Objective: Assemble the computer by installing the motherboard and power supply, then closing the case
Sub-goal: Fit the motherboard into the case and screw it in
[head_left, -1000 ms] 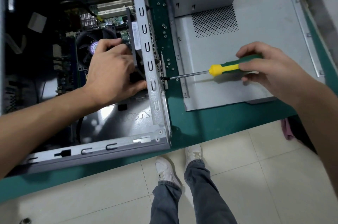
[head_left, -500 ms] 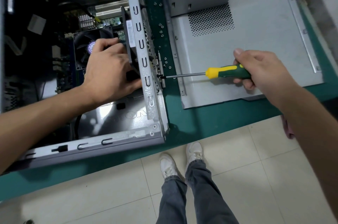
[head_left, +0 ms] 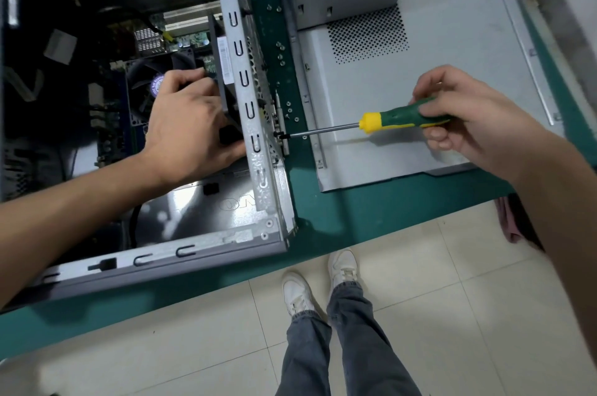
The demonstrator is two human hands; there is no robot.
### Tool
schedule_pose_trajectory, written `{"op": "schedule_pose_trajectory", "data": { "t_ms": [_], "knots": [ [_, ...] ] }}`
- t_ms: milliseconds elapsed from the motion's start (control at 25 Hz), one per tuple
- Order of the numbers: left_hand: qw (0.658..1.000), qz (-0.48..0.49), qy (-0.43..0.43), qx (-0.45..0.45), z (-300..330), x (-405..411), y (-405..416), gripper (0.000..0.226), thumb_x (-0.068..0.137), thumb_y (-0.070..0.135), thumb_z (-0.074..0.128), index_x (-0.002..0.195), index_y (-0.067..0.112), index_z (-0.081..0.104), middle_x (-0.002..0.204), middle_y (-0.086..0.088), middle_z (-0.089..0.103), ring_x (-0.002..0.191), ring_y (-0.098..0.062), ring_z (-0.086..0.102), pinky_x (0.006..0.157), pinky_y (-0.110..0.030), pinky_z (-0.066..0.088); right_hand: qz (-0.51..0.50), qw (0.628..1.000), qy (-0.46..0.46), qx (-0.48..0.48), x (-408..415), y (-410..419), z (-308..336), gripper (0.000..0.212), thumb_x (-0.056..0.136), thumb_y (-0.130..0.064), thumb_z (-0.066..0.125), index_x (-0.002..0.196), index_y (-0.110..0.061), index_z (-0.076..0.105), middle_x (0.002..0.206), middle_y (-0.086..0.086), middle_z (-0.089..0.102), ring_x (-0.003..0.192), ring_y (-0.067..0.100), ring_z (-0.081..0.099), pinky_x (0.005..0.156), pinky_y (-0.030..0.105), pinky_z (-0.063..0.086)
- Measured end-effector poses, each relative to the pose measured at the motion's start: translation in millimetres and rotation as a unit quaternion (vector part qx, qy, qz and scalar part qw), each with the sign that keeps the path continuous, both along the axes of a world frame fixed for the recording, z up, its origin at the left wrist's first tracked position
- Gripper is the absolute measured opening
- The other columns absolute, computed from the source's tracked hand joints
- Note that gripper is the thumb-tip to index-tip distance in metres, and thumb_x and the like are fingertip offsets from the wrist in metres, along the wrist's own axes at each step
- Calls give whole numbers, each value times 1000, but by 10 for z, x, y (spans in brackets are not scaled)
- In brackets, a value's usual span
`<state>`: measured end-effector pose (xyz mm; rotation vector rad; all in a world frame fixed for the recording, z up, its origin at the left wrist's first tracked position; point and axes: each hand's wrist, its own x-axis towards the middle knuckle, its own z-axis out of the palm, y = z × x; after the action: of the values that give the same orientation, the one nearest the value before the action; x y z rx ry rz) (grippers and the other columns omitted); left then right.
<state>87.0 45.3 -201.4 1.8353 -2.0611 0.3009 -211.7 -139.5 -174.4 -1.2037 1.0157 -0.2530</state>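
Inside computer case (head_left: 258, 150), left hand (head_left: 190, 127) grips black rear fan (head_left: 223, 79); right hand (head_left: 465, 118) clamps screwdriver (head_left: 381, 122), tip at case's rear panel.

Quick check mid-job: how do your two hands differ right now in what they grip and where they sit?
The left hand reaches inside the open computer case, gripping a black part against the rear wall; the right hand stays outside, over the loose side panel. The left hand holds no tool; the right hand grips the screwdriver, its tip at the rear wall. Both work the same spot from opposite sides.
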Motion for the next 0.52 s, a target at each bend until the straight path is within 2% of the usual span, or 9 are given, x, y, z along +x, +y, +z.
{"op": "schedule_pose_trajectory", "data": {
  "t_ms": [40, 160, 200, 280, 360, 480, 520],
  "knots": [
    [1000, 0, 1, -1, 0, -6, 0, 73, 99, 62, 23, 59, 13, 59, 56, -5, 54, 70, -24, 49, 85, -37, 31, 2, 1000, -5, 5, -6, 3, 10, 11, 95, -11, 54, 86, -16, 56, 72, 6, 50, 47, 13, 35, 41, 23, 27],
    [1000, -1, 8, 0, -1, 4, 2, 71, 99, 62, 25, 62, 14, 61, 58, -5, 57, 74, -22, 48, 87, -38, 31, 8, 991, 96, -91, 61, 36, -28, 28, 99, -35, 54, 82, -14, 59, 62, 11, 58, 42, 13, 33, 38, 19, 25],
    [1000, -2, 8, 3, 0, 4, 4, 71, 98, 63, 25, 62, 14, 61, 58, -5, 58, 75, -21, 48, 88, -38, 31, 4, 990, 104, -95, 80, 45, -24, 28, 100, -35, 52, 83, -14, 59, 60, 8, 56, 42, 13, 34, 38, 20, 25],
    [1000, -1, 3, 4, 5, -3, 3, 72, 98, 64, 24, 62, 14, 62, 58, -5, 58, 73, -25, 54, 88, -38, 31, -20, 999, 42, -24, 53, 10, -5, 12, 98, -18, 51, 87, -18, 56, 66, 4, 49, 44, 12, 33, 39, 22, 24],
    [1000, 2, -3, 4, 11, -8, 3, 74, 98, 64, 23, 61, 13, 62, 57, -5, 57, 69, -30, 59, 88, -38, 31, -46, 998, -20, 32, 23, 12, 0, 15, 96, -10, 53, 86, -21, 53, 70, 3, 47, 45, 10, 30, 39, 21, 21],
    [1000, 1, -6, 8, 24, 0, 7, 74, 97, 64, 23, 59, 14, 60, 57, -2, 55, 68, -29, 58, 87, -38, 31, -38, 993, 90, -65, 77, 76, -77, 29, 98, -37, 55, 75, -19, 55, 57, 7, 53, 40, 13, 28, 41, 20, 20],
    [1000, 2, -7, 10, 26, 5, 8, 72, 98, 64, 23, 58, 15, 58, 56, 1, 51, 67, -29, 56, 87, -38, 31, -39, 991, 110, -67, 97, 94, -89, 31, 95, -42, 56, 75, -18, 56, 57, 10, 54, 42, 14, 29, 44, 22, 21]
  ]
}}
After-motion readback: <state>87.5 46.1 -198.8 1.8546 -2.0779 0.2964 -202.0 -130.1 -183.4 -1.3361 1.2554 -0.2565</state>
